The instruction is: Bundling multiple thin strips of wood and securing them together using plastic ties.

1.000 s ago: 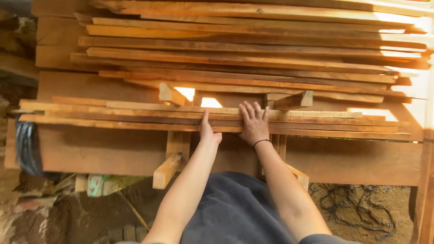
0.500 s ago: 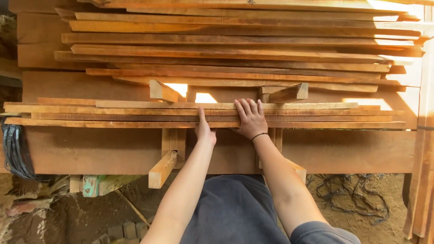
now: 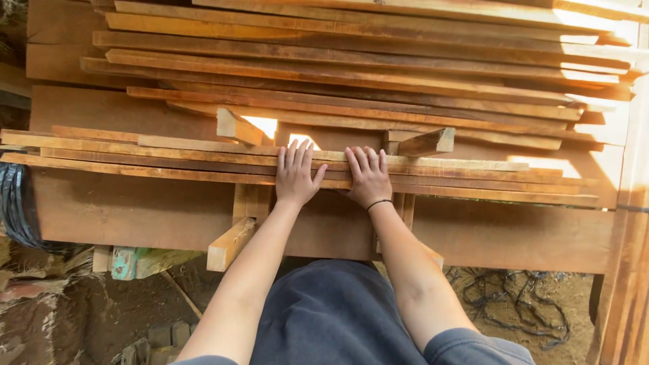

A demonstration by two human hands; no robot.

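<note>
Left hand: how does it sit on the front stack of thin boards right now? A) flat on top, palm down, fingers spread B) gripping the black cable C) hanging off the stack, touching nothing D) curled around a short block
A: the left hand lies palm down with fingers spread on the thin boards, beside the right hand.

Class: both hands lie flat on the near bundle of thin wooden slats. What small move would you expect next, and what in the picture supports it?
Probably curling the fingers over the slats' far edge to grip them: the left hand and right hand lie palm-down, side by side, fingers spread, not yet gripping.
</note>
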